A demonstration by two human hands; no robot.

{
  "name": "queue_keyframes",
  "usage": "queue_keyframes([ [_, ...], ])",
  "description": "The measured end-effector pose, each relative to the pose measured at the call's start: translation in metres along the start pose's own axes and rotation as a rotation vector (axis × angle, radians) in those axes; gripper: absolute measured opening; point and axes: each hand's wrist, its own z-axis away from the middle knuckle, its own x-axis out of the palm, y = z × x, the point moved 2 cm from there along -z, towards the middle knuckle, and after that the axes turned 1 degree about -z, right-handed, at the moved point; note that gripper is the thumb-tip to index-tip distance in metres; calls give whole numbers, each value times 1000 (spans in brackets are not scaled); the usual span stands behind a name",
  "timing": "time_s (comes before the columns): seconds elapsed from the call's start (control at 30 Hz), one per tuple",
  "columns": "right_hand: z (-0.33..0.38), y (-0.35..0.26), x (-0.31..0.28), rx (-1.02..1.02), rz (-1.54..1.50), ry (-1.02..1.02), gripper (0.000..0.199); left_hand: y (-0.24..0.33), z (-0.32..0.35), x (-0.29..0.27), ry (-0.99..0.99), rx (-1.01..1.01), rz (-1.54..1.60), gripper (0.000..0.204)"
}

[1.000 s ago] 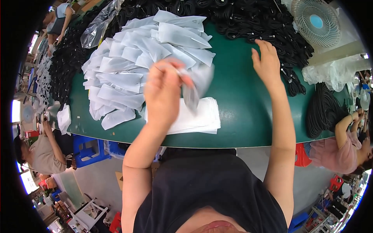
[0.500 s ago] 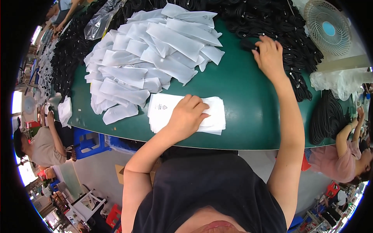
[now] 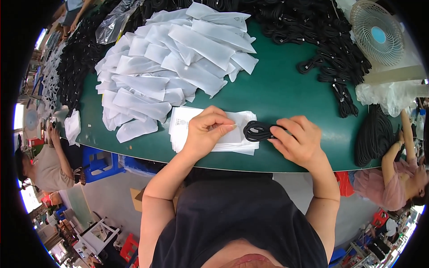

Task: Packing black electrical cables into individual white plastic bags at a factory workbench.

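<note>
In front of me on the green table lies a stack of flat white bags (image 3: 179, 129). My left hand (image 3: 208, 131) is over the stack, thumb and fingers pinching the edge of the top bag (image 3: 231, 135), which looks slightly lifted. Between the fingers of my right hand (image 3: 298, 139) is a coiled black cable (image 3: 258, 131), its loops reaching over the right end of the stack. A large heap of filled white bags (image 3: 178, 58) spreads beyond my left hand.
More coiled black cables (image 3: 308, 31) are piled at the far right, beside a fan (image 3: 377, 33). A thick black cable bundle (image 3: 375, 138) lies at the right edge near a co-worker in pink (image 3: 384, 185). Another person (image 3: 51, 167) sits at the left by a blue stool (image 3: 100, 165).
My right hand has come back from the far cable pile to the stack, bringing a coiled cable. My left hand has gone from resting on the stack to pinching the top bag.
</note>
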Motion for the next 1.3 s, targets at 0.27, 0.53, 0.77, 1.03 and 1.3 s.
queue_keyframes([
  [0.27, -17, -26, -9, -188, 169, -93, 27, 11, 7, 11, -19, 91, 93, 7],
  [0.53, -21, -37, -22, -500, 319, -22, 17, 12, 8, 9, 44, 81, 173, 7],
  [0.77, -13, -34, -20, -555, 298, 23, 19, 12, 10, 11, 67, 27, 207, 8],
  [1.03, -29, -27, -14, -238, 133, -121, 21, 13, 9, 19, 53, 207, 118, 8],
  [1.3, -37, -35, -18, -185, 95, -139, 30, 24, 12, 23, -33, 275, -7, 9],
])
